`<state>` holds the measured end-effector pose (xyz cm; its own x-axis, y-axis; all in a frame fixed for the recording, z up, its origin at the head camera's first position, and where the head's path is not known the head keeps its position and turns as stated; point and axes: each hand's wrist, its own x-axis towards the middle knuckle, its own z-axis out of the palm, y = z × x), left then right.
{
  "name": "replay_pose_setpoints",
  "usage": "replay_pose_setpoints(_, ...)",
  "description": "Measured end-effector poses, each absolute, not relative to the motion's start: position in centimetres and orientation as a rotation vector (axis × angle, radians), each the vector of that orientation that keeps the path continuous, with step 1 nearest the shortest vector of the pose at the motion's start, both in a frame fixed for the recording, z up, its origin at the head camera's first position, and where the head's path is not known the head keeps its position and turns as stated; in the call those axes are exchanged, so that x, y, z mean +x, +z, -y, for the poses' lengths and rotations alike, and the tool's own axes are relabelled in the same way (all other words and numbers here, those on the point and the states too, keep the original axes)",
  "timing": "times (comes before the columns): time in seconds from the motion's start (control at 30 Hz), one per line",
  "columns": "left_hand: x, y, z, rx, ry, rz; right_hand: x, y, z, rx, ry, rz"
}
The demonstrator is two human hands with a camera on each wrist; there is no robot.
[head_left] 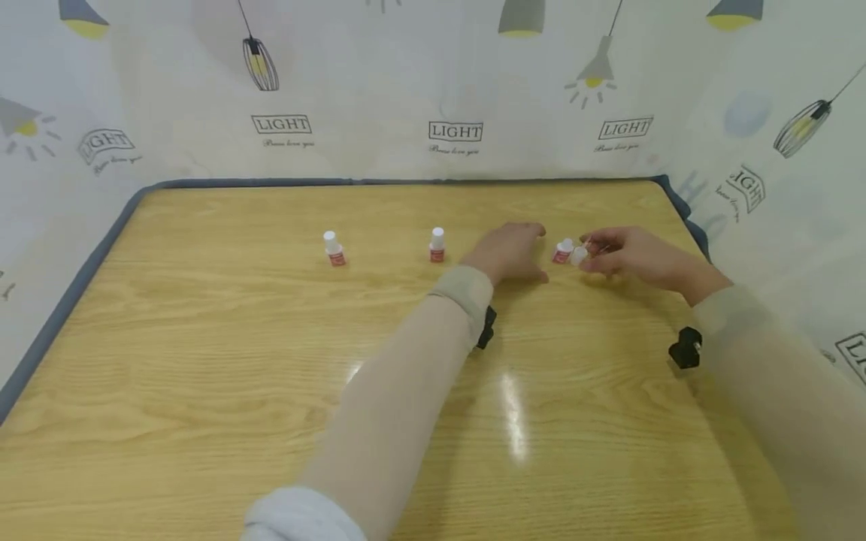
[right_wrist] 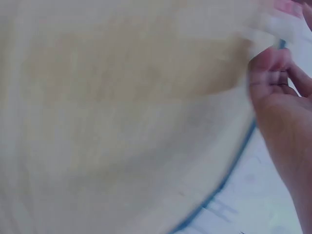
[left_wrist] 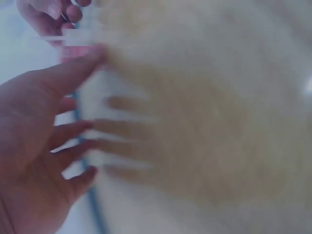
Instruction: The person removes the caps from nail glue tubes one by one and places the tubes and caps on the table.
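My left hand (head_left: 509, 252) has its thumb and fingers spread apart, just left of a small white bottle with a red label (head_left: 561, 252); nothing is between them. That bottle leans slightly in the head view. On its other side my right hand (head_left: 625, 254) pinches a small white piece (head_left: 578, 256) with curled fingers, close against the bottle's top; its exact kind I cannot tell. The left wrist view has the left thumb overlapping the bottle's red label (left_wrist: 74, 51). Blurred in the right wrist view, a white piece (right_wrist: 279, 28) sits beside the right fingertips.
Two more white bottles with red labels stand on the wooden table (head_left: 223, 361): one in the middle (head_left: 437, 246), one further left (head_left: 334, 249). A dark edging runs along the table's rim, and a lamp-patterned sheet (head_left: 379, 90) rises behind it.
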<state>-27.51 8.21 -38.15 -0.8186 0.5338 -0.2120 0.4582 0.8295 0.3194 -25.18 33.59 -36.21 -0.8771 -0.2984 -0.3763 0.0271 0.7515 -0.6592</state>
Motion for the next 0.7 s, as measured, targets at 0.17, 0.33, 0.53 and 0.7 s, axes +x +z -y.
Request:
replay_pose_setpoints(0.17,-26.9,-34.6,-6.2,0.882,0.169,-2.685,-25.4,-32.6,-33.2,-0.234,-0.942,-2.535)
replay_pose_setpoints(0.33,-26.9,-30.7,-3.0,0.885,0.145,-2.702,-26.0,-29.3,-30.7,-0.267,-0.996,-2.617)
replay_pose_setpoints(0.53,-27.1,-28.6,1.9,0.737,0.216,-2.728,-26.5,-27.8,-25.9,-0.331,-1.086,-2.577)
replay_pose_setpoints(0.7,-26.7,-28.9,5.5,0.599,0.330,-2.685,-26.7,-28.6,-22.6,-0.389,-1.159,-2.533)
